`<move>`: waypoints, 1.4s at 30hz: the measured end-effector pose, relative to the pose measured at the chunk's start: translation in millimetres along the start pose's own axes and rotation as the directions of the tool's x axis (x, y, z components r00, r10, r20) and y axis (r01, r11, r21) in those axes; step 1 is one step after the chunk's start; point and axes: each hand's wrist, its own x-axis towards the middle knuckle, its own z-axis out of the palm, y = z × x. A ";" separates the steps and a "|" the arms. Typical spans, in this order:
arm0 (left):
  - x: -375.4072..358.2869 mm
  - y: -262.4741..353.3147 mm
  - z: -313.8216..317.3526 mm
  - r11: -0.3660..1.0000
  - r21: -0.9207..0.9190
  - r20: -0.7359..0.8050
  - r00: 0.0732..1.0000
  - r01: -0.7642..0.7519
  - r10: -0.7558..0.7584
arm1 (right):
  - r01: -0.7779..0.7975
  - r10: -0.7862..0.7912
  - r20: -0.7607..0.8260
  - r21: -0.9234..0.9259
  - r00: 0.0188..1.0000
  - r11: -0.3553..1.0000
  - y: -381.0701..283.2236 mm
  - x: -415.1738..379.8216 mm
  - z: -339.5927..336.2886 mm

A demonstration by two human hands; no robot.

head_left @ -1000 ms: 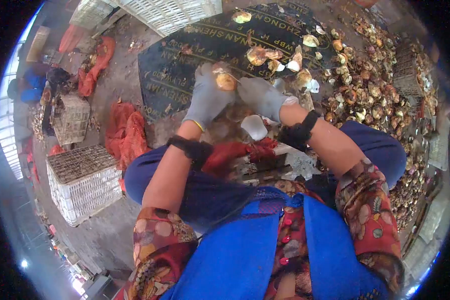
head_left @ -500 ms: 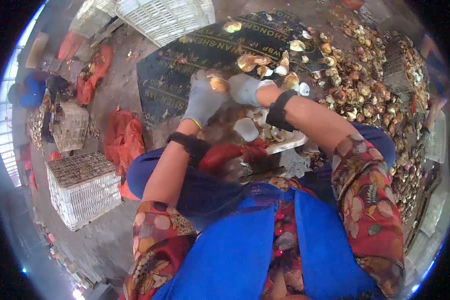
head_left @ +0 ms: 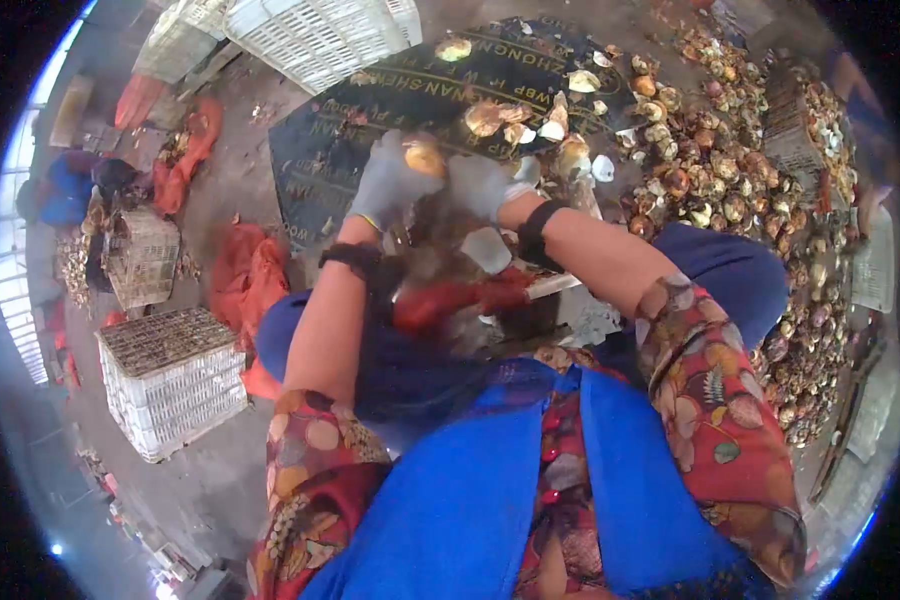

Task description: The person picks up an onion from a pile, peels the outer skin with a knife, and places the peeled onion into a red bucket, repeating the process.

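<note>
— Concrete floor (head_left: 220,190), wet and littered; what lies on it ahead of the person?

— Far from the seated person, a dark printed board (head_left: 370,130) lies flat with loose shells (head_left: 530,120) scattered on its right part. To the right of it a large heap of shellfish (head_left: 730,180) runs down the right side of the scene, with a wire basket (head_left: 795,125) sunk in it.

— And the hands?

— Both wear grey gloves. The left hand (head_left: 390,180) is closed around a brownish shell (head_left: 423,157), held up over the near edge of the board. The right hand (head_left: 485,185) sits just beside it, fingers curled toward the shell; motion blur hides whether it grips a tool, so I cannot tell what it holds. Each wrist has a black band.

— Anything below the hands?

— A pale shell half (head_left: 487,248) lies near, just under the right wrist, above a red cloth (head_left: 445,300) across the lap.

— What about the left side?

— Red mesh sacks (head_left: 250,275) lie crumpled on the floor. A white plastic crate (head_left: 170,385) stands near left, another white crate (head_left: 320,35) at the far edge. At far left another person in blue (head_left: 65,190) crouches beside a small wire cage (head_left: 140,255).
</note>
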 end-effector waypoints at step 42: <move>-1.5 -5.2 38.1 0.725 -0.634 -0.234 0.961 -0.268 0.151 | -0.056 0.222 -0.080 0.835 0.972 0.548 71.8 35.2 -21.8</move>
